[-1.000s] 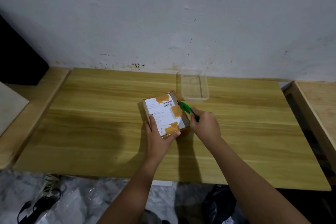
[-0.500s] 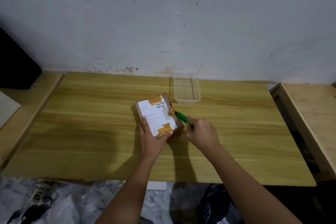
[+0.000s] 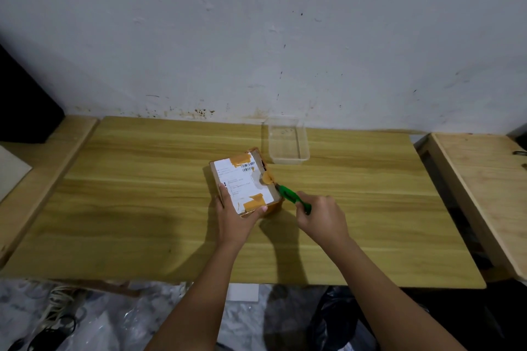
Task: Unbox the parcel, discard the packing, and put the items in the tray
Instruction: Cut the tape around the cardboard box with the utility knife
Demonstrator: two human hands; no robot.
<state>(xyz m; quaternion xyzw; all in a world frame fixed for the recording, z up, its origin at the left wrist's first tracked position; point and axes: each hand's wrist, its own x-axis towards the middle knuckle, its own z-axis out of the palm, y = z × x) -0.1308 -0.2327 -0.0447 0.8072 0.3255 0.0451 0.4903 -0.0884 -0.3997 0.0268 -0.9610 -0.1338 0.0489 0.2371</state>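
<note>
A small cardboard parcel (image 3: 245,181) with a white shipping label and orange-brown tape patches lies near the middle of the wooden table (image 3: 142,208). My left hand (image 3: 235,215) grips its near end, thumb and fingers clasping both sides. My right hand (image 3: 320,218) holds a green-handled cutter (image 3: 291,196) whose tip touches the parcel's right edge by a lifted tape patch. A clear plastic tray (image 3: 288,142) stands empty just beyond the parcel, near the wall.
A white wall runs along the table's far edge. Lower wooden surfaces (image 3: 484,179) flank the table on both sides. A black object (image 3: 22,111) sits at the far left. Plastic wrapping, cables and a black bag (image 3: 336,319) lie on the floor below the near edge.
The cutter has slid nearer along the parcel's right edge, from its far corner to about halfway. The middle tape patch now curls up. My left hand keeps its hold.
</note>
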